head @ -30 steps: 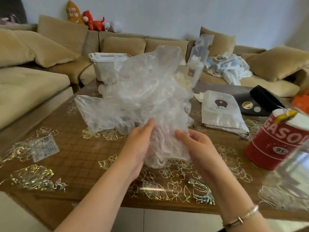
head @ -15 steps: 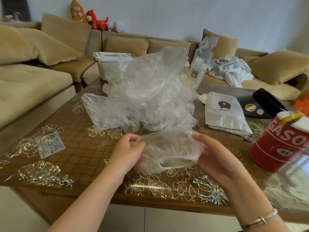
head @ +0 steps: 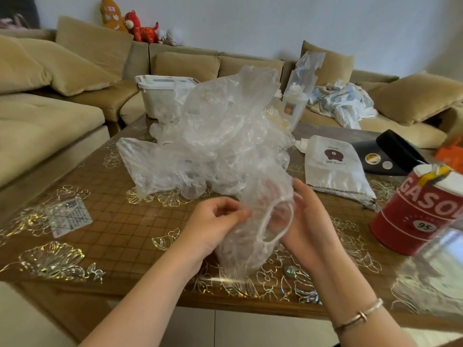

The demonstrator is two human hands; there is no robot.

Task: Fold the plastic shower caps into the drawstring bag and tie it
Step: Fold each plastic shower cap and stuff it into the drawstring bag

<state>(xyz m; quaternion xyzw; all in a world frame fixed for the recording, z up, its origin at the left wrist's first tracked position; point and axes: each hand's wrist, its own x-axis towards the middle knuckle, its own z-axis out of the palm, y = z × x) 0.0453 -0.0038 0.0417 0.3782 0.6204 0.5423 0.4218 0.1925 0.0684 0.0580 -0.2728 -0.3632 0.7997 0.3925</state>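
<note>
Both grips on shower cap [head: 253, 236], bag [head: 335, 169] reading "POPULAR", "GASO" tin [head: 416, 211]

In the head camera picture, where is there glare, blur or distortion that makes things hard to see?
Head view: glare streaks the glossy table near its right edge; the red tin there is softly blurred, with a clear smear before it; the wide lens bends the sofa at the edges; the shower cap held by left hand and right hand stays fairly sharp.
</note>
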